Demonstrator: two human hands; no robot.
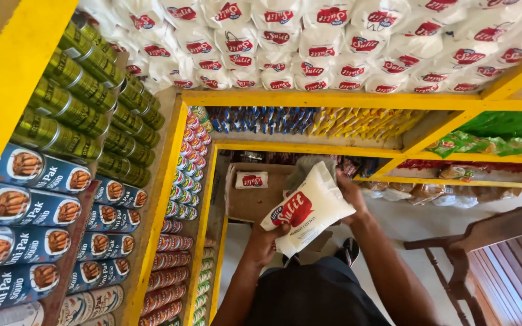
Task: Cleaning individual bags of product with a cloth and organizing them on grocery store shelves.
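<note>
A: What's nearest to the camera?

B: The person's dark shirt (315,299), and just above it both hands on one white packet (306,212) with a red mark. The left hand (265,240) grips the packet's lower left corner from below, fingers curled around it. The right hand (350,194) clasps its upper right edge. So the packet hangs between the two hands, tilted, in the air.

A: And right behind the packet?

B: An open cardboard box (255,202) just beyond it, to its left, with a smaller white packet (251,179) of the same kind lying inside. A crumpled grey-green bag (309,166) shows just above the held packet.

A: To the sides of it?

B: Right of the packet, a brown wooden chair (484,253) on the pale floor (412,223). Left of it, yellow shelves (170,199) with rows of small striped tins (182,199), then blue cans (43,211) and green cans (86,96) farther left.

A: Farthest off?

B: Above the packet, small sachets in blue and yellow (309,121), green bags (496,142) to the upper right, and at the top a shelf packed with white bags (309,42) bearing the same red mark.
</note>
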